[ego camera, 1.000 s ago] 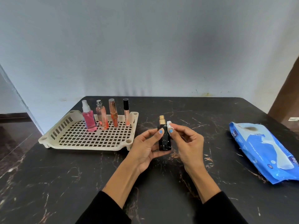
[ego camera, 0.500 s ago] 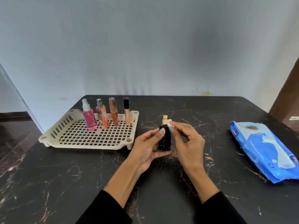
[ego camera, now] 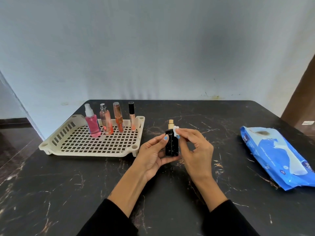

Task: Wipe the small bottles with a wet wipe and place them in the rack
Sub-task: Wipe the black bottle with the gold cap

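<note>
A black marbled table (ego camera: 68,193) carries everything. At its far left sits a cream rack (ego camera: 95,150), with four bottles upright along its back edge: a pink spray (ego camera: 92,125), a peach spray (ego camera: 106,122), an orange tube (ego camera: 118,119) and a black-capped tube (ego camera: 131,117). Well apart, at the right, lies a blue wipes pack (ego camera: 279,159). Between them, above the table, the left hand (ego camera: 153,155) grasps a black bottle (ego camera: 171,143) upright, thumb on its front. The right hand (ego camera: 196,150) pinches a small white wipe (ego camera: 175,128) against the bottle's shoulder, just below the gold cap.
</note>
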